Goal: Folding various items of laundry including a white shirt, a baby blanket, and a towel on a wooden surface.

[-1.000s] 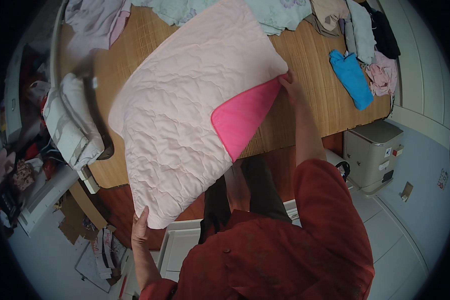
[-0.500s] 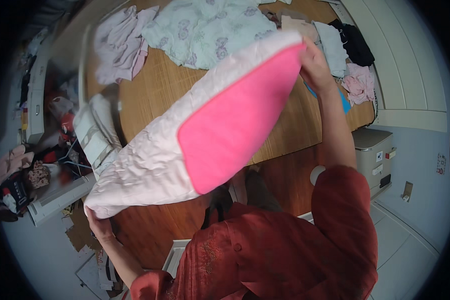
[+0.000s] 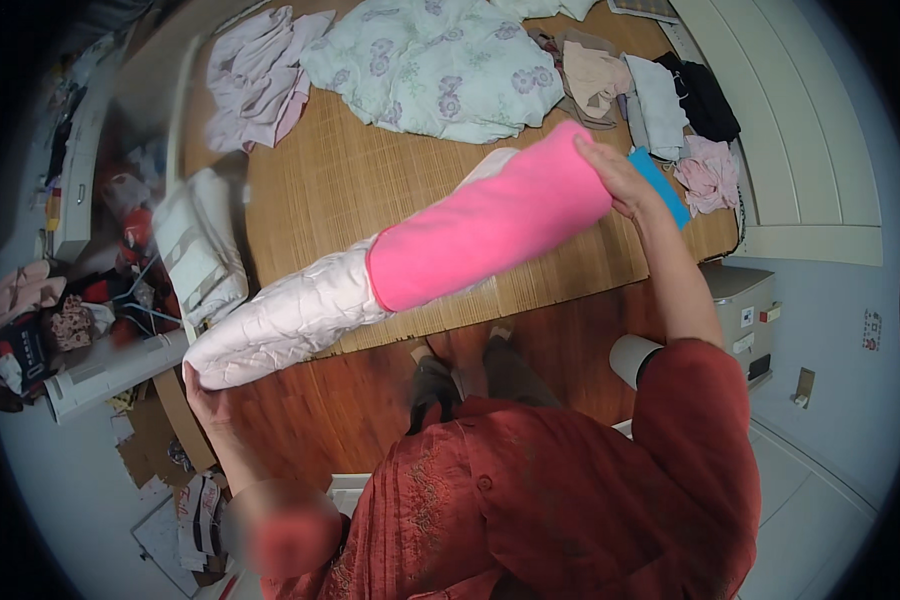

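Observation:
A quilted pale pink pad with a bright pink panel (image 3: 490, 230) is stretched between my hands over the near edge of a bed with a woven mat (image 3: 320, 200). It is folded over along its length. My left hand (image 3: 208, 400) grips the pale end, low at the left, with the fingers partly hidden behind the cloth. My right hand (image 3: 615, 178) is closed on the bright pink end, higher up at the right. Just beyond that hand lies a flat blue item (image 3: 658, 186).
A flowered pale green quilt (image 3: 430, 70) and a crumpled light pink cloth (image 3: 260, 75) lie at the back. Folded clothes (image 3: 655, 100) sit at the far right. A folded white bundle (image 3: 202, 245) is at left. A white bin (image 3: 632, 358) stands on the wood floor (image 3: 300, 440).
The pad has gone from spread wide to a narrower folded strip, with the pink panel now wrapping its right end. My right hand has come down; my left hand has risen slightly.

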Tool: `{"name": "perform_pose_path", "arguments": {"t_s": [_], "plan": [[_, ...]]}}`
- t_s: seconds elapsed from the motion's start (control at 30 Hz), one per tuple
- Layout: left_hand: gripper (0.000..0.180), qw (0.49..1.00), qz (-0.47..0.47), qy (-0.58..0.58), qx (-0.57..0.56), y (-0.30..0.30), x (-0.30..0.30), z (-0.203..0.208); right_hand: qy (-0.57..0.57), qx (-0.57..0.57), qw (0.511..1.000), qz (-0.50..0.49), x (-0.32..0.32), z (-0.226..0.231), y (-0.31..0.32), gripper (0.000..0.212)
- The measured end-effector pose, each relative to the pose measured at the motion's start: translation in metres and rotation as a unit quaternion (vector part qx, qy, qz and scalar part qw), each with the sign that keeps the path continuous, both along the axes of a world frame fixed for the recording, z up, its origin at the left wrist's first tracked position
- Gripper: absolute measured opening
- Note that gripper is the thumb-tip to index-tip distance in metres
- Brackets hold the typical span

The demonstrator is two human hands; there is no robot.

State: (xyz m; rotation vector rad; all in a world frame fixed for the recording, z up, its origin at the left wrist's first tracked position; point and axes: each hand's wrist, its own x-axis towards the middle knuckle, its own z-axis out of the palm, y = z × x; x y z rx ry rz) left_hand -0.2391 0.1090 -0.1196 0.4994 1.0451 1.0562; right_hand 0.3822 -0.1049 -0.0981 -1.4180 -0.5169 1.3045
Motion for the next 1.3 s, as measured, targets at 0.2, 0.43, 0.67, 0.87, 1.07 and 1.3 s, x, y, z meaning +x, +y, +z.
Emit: {"name": "perform_pose_path", "arguments": {"t_s": [0.2,0.43,0.67,0.87,1.07,1.3], "plan": [[0.041,1.000,-0.010,-0.002,-0.013,-0.003,-0.021,-0.005,0.008,0.069,0.997,0.026,-0.004,0.008,-0.029,0.036],[0.037,0.951,-0.242,0.166,-0.096,-0.043,-0.024,-0.022,0.023,-0.003,1.000,-0.015,0.000,-0.009,-0.062,0.043],[0.040,0.970,-0.195,0.114,-0.084,-0.054,-0.023,-0.036,-0.027,-0.036,0.999,0.005,0.036,-0.007,-0.092,0.041],[0.039,0.969,-0.213,0.092,-0.085,-0.060,-0.016,-0.048,-0.270,-0.248,0.929,0.057,0.039,-0.018,-0.114,0.011],[0.032,0.977,-0.134,0.134,-0.100,0.000,0.042,-0.051,-0.238,-0.168,0.956,-0.015,0.081,-0.026,-0.098,0.023],[0.032,0.972,-0.146,0.159,-0.095,0.027,0.040,-0.049,-0.150,-0.358,0.910,0.146,0.018,-0.166,-0.129,0.048]]}}
